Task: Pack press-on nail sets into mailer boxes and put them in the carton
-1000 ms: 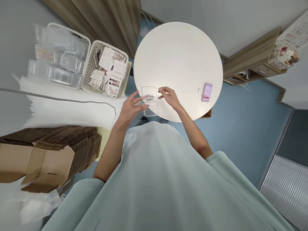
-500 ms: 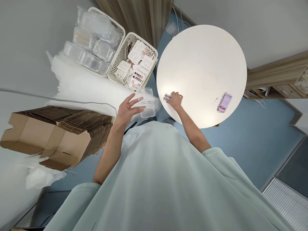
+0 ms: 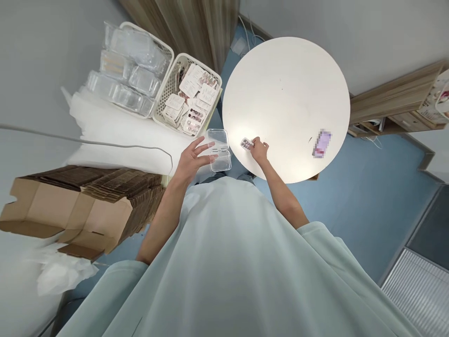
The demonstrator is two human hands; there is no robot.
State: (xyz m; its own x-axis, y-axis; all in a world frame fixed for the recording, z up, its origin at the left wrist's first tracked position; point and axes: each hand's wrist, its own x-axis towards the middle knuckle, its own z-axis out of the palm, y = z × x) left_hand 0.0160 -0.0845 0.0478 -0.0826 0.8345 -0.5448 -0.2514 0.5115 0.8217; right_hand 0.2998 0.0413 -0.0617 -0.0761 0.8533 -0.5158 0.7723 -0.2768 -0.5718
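My left hand [image 3: 191,163] grips an opened clear plastic case [image 3: 220,161], its two hinged halves spread apart beside the round table. The case looks see-through, with nothing visible inside. At the near left rim of the white round table [image 3: 291,89], my right hand [image 3: 259,150] pinches a small card of press-on nails [image 3: 246,143] by its right end. Dark, shiny nails sit in rows on that card. Whether the card still touches the tabletop, I cannot tell.
A white basket [image 3: 159,105] holds several nail cards [image 3: 192,86]. Beside it, another basket [image 3: 168,40] is filled with clear plastic packs [image 3: 136,51]. Flattened brown cardboard boxes [image 3: 115,187] are stacked at left. A blurred purple object [image 3: 322,144] lies on the table's right side.
My right hand has shifted its hold to the right end of the nail card, so more of the card shows. The whole view has turned slightly; my left hand keeps the case.
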